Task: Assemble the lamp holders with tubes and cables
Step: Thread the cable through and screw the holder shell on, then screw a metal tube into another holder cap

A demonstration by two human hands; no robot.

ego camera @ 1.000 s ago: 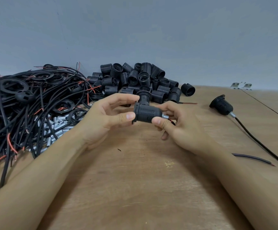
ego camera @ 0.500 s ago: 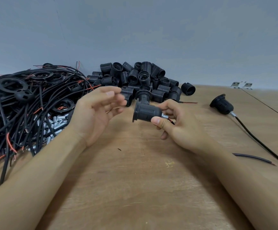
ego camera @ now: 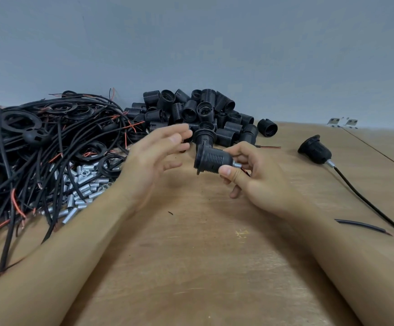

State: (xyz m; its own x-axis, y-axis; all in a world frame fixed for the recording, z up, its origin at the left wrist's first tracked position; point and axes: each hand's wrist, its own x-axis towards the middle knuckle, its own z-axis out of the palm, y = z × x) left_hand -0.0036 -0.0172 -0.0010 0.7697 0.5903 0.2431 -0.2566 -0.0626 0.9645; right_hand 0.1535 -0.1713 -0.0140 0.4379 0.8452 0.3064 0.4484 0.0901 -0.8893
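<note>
One lamp holder (ego camera: 211,159), tube stub already fitted, is pinched in my right hand (ego camera: 257,175) above the bench (ego camera: 191,255) middle, my left hand (ego camera: 153,158) open and empty beside it; next, I judge, comes threading a cable.

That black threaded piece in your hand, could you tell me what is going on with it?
A person is assembling lamp holders at a wooden table. The right hand pinches a black lamp holder with a metal tube at its end. The left hand hovers open beside it, touching nothing. Cables, loose tubes and spare holders lie behind; one finished holder lies to the right.
</note>
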